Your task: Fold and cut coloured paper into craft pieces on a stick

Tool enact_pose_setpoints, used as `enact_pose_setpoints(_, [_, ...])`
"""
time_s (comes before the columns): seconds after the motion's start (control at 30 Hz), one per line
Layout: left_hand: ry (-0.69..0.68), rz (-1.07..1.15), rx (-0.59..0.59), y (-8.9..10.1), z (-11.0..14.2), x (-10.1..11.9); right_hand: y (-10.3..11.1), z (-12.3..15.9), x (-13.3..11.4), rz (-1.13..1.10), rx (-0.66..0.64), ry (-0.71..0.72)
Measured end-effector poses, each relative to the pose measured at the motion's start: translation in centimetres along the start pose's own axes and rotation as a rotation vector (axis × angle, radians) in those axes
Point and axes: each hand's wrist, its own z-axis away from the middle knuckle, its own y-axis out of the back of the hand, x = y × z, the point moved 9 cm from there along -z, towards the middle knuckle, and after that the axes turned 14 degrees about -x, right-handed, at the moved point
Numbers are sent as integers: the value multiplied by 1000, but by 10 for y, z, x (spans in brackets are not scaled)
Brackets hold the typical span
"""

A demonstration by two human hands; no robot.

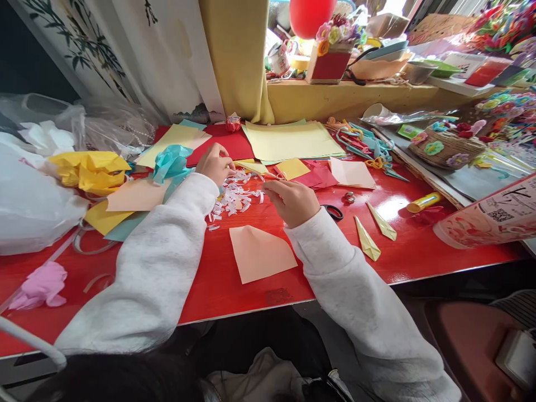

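My left hand point(215, 163) is closed in a pinch above the far left of a pile of white paper shreds point(232, 195). What lies between its fingertips is too small to name. Across the pile, my right hand point(293, 202) is also pinched, with a thin pale strip at its fingertips that I cannot make out clearly. Between my forearms a peach paper square point(260, 254) lies on the red table point(221, 296), one edge slightly raised. Small yellow point(292, 168) and red paper sheets point(317, 175) lie just beyond my right hand. The scissors point(333, 212) are partly hidden by my right sleeve.
Two folded yellow paper cones point(367, 239) lie to the right, near a yellow glue tube point(424, 202) and a tilted printed cup point(489, 215). Large pale yellow sheets point(293, 142) lie at the back. Crumpled tissue point(92, 170) and a white plastic bag point(33, 201) crowd the left.
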Motion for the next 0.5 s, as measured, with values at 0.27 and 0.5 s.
enact_pose_setpoints(0.27, [48,69,-101,-5,-7,-11,0,0,1,-6,-1,-7])
enact_pose_setpoints(0.5, [-22,65,-23,5,-2,-3,2,0,1,-25,-14,-23])
